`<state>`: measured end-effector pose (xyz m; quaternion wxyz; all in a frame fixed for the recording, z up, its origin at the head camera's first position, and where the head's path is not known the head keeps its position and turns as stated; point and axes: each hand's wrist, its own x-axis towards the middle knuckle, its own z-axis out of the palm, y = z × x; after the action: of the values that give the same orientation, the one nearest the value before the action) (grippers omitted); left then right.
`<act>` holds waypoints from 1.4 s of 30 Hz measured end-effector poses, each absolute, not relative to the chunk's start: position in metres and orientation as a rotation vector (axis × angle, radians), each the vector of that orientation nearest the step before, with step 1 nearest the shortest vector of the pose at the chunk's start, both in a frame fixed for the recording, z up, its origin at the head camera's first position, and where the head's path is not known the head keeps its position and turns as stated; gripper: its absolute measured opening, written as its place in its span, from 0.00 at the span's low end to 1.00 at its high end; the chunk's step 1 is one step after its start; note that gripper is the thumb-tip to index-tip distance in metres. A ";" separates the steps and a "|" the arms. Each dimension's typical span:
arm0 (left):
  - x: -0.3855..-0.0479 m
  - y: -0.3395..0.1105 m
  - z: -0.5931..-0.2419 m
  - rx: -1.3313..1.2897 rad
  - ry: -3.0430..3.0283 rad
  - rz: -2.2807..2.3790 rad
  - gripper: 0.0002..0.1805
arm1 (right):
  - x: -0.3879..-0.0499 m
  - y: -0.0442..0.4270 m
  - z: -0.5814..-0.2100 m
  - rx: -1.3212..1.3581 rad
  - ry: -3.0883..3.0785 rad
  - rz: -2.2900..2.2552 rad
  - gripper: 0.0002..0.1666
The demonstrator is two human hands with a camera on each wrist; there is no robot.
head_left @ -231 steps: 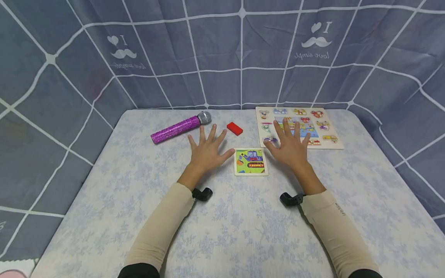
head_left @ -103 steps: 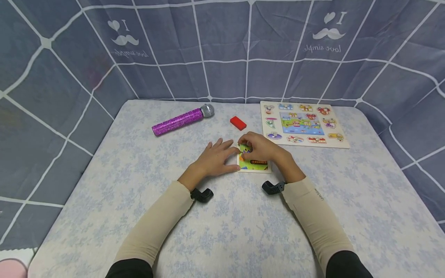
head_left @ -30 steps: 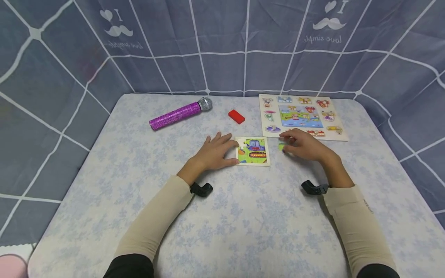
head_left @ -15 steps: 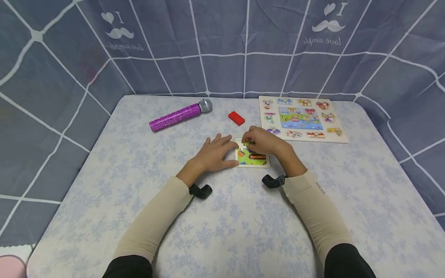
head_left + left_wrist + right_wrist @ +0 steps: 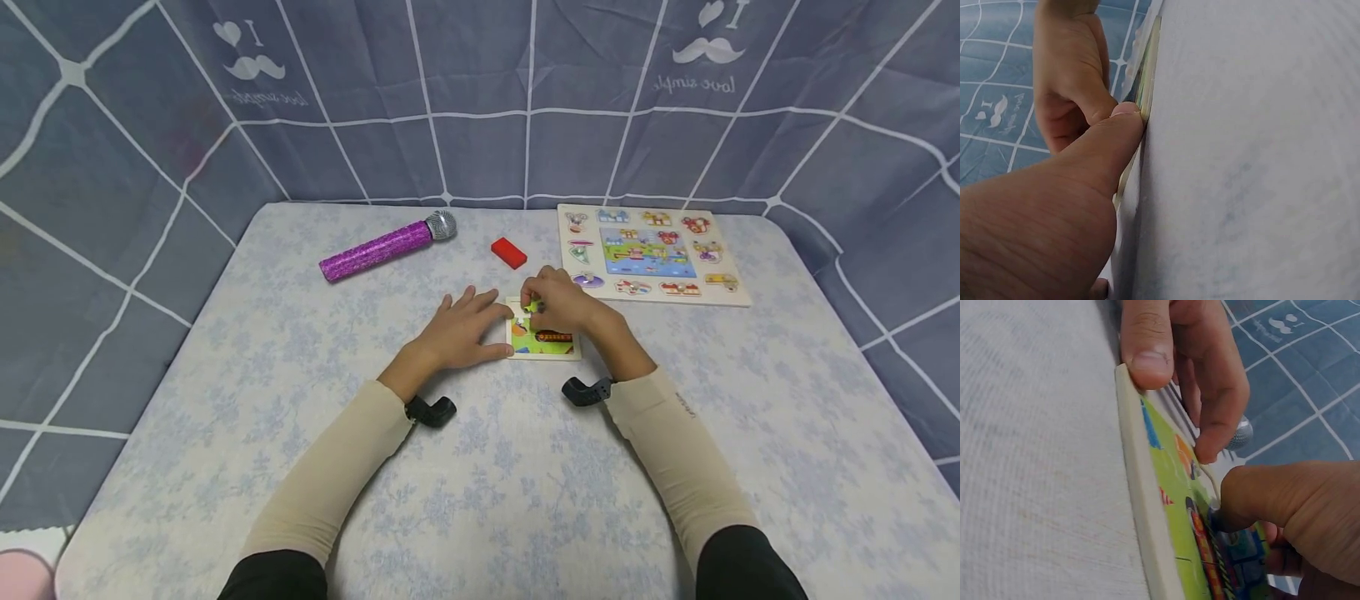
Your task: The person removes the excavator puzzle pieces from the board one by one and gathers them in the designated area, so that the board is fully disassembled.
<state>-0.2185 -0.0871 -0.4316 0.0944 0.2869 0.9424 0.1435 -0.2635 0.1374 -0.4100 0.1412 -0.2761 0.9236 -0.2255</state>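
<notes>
A small square jigsaw puzzle (image 5: 543, 349) with a digger picture in a pale wooden frame lies mid-table. My left hand (image 5: 461, 333) rests along its left side, fingers spread, with thumb and index finger touching the frame edge. The left thumb (image 5: 1107, 140) sits at the near corner. Over the puzzle's upper left part, my right hand (image 5: 558, 302) pinches a small green puzzle piece (image 5: 532, 307) between thumb and fingers. In the right wrist view, the right hand (image 5: 1297, 512) covers much of the far side, so how the piece sits there is hidden.
Behind the hands, a purple glittery microphone (image 5: 378, 250) lies at left, and a red block (image 5: 509, 252) near the middle. A wooden peg puzzle board (image 5: 652, 287) lies at the back right. A grey checked curtain (image 5: 480, 158) hangs behind the table (image 5: 510, 500).
Both hands came from flat and spread to the puzzle. One second ago my right hand held the green piece right of the frame; it moved left over the upper left part. My left hand stayed.
</notes>
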 end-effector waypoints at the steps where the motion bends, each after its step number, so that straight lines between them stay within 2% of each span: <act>1: -0.218 -0.087 -0.432 0.851 2.794 0.430 0.35 | -0.263 0.138 -0.409 -0.802 2.663 -0.651 0.10; 4: -0.218 -0.088 -0.432 0.853 2.791 0.440 0.34 | -0.263 0.143 -0.406 -0.855 2.644 -0.667 0.10; 12: -0.218 -0.088 -0.432 0.851 2.793 0.452 0.34 | -0.264 0.153 -0.400 -0.902 2.586 -0.714 0.21; 16: -0.218 -0.088 -0.432 0.841 2.792 0.460 0.34 | -0.264 0.154 -0.400 -0.887 2.588 -0.721 0.24; 35: -0.218 -0.087 -0.434 0.819 2.790 0.457 0.34 | -0.267 0.162 -0.400 -0.862 2.653 -0.732 0.20; 42: -0.218 -0.087 -0.434 0.816 2.788 0.446 0.35 | -0.266 0.174 -0.390 -0.822 2.726 -0.860 0.19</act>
<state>-0.2184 -0.0867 -0.4338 0.1012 0.2763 0.9437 0.1511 -0.2655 0.1740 -0.3899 0.0836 -0.2755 0.9133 -0.2882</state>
